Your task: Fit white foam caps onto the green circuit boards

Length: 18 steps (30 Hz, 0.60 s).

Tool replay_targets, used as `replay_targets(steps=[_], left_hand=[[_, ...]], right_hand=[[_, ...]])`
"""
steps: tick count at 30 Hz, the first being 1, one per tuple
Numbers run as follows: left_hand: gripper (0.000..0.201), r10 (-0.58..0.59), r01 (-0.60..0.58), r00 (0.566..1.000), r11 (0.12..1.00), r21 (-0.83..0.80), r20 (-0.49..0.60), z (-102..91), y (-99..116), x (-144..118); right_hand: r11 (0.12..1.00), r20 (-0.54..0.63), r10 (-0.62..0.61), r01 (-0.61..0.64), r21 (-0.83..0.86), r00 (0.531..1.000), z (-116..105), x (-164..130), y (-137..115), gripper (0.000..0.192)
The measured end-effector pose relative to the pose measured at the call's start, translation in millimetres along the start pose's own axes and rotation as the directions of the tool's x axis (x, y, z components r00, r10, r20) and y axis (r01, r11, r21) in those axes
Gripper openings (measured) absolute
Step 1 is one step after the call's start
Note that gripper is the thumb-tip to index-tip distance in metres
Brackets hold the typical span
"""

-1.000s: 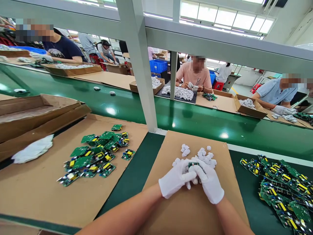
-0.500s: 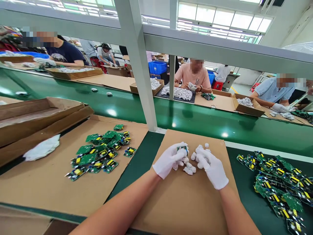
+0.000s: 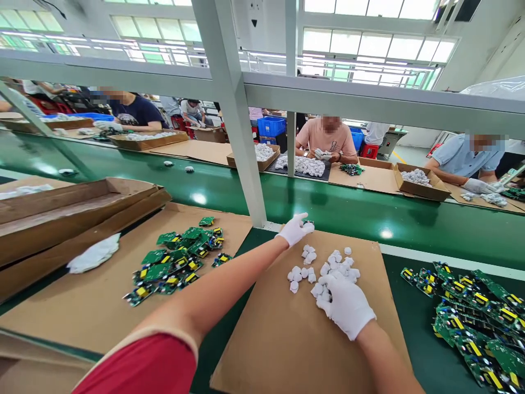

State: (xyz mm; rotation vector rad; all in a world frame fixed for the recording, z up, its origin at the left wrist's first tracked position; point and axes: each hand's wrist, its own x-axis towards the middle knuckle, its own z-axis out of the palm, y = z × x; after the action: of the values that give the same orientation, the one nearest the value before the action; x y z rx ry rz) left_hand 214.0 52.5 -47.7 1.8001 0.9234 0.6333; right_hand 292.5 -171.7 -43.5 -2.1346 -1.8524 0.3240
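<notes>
As I read the head view from left to right, these entries apply:

Boxes: flat cardboard boxes [image 3: 77, 210] at far left, stacked, one edge over the left sheet.
Cloth: white cloth [image 3: 94, 254] on the left sheet [image 3: 61, 312], near the boxes.
Left boards: pile of green boards [image 3: 176, 262] on that sheet, right of the cloth.
Left hand: my gloved left hand [image 3: 294, 230] is stretched forward to the far edge of the centre sheet [image 3: 287, 339], beside the post [image 3: 233, 120]. Fingers closed on a small board [image 3: 308, 223]; only a dark-green corner shows past the fingertips.
Belt: green belt [image 3: 328, 208] just beyond the left hand; a few white pieces ride on it farther left.
Caps: loose white caps [image 3: 305, 265] lie scattered on the centre sheet, between my two hands.
Right hand: my gloved right hand [image 3: 346, 303] rests palm down on the near side of the caps, fingers curled among them. I cannot tell whether it grips one.
Right boards: larger pile of boards [image 3: 476, 317] on the dark mat at far right.
Others: people seated across the belt, hands at their own trays.
</notes>
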Motion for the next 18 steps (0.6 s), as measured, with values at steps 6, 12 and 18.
replay_targets(steps=[6, 12, 18], left_hand=[[0.059, -0.029, 0.048, 0.995, 0.977, 0.209, -0.095, 5.5, -13.7, 43.0], [0.058, 0.052, -0.024, 0.993, 0.966, 0.259, -0.102, -5.9, -14.6, 27.5], [0.051, 0.168, -0.173, 0.985, 0.974, 0.148, 0.046, -22.7, -8.1, -37.8]], right_hand=[[0.997, -0.134, -0.047, 0.039, -0.065, 0.990, 4.7, 5.2, 7.8, 0.021], [0.956, -0.115, 0.038, -0.069, -0.283, 0.993, -1.2, 5.2, 3.2, 0.022], [0.989, 0.111, -0.136, 0.142, -0.043, 0.984, 3.4, 6.0, -8.2, 0.022]])
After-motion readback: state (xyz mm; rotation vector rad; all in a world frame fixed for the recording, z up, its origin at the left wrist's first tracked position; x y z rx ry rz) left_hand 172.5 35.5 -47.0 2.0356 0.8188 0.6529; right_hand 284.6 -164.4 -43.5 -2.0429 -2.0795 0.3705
